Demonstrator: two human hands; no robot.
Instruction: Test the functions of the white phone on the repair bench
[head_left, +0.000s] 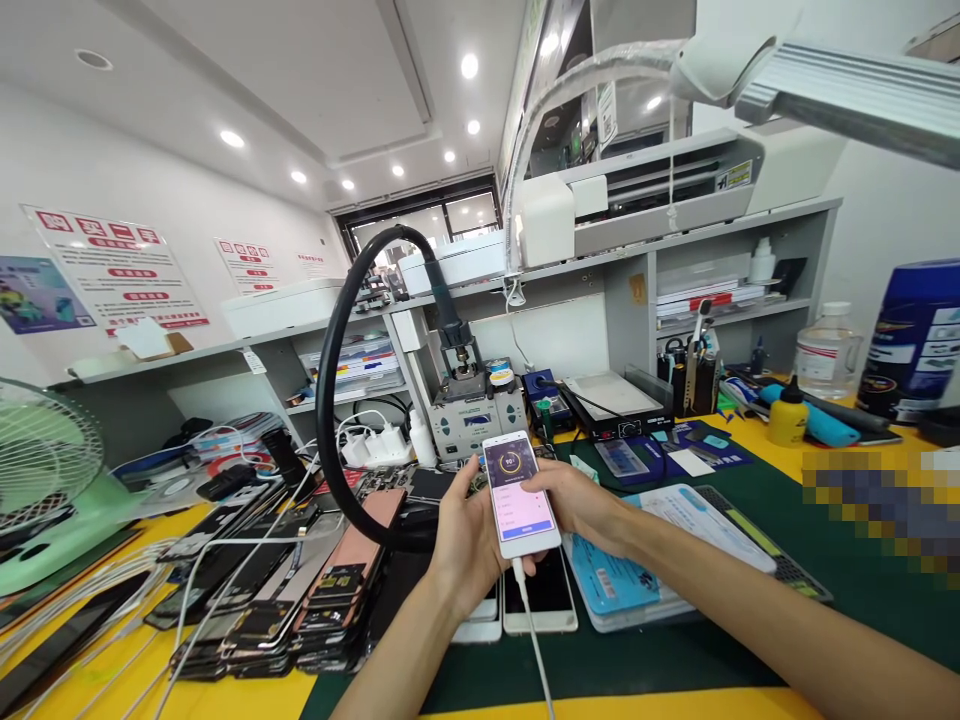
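A white phone [523, 520] with a lit screen is held upright, tilted back, between my two hands. My left hand [466, 540] wraps round its left side and back. My right hand [574, 500] grips the right edge, its thumb over the screen. The screen shows a round gauge at the top, pink rows and a blue bar at the bottom. A white cable [531, 630] is plugged into the phone's lower end and runs down toward me. Below the hands, another phone [551, 600] with a dark screen lies on the green mat [637, 660].
Stacks of phone parts [337, 590] lie left of my hands, near a green fan [45, 480]. A black hose [327, 400] arches from the grey soldering station [480, 425]. Right are a blue-white package [622, 580] and a yellow bottle [788, 418]. A lamp arm [862, 95] hangs above.
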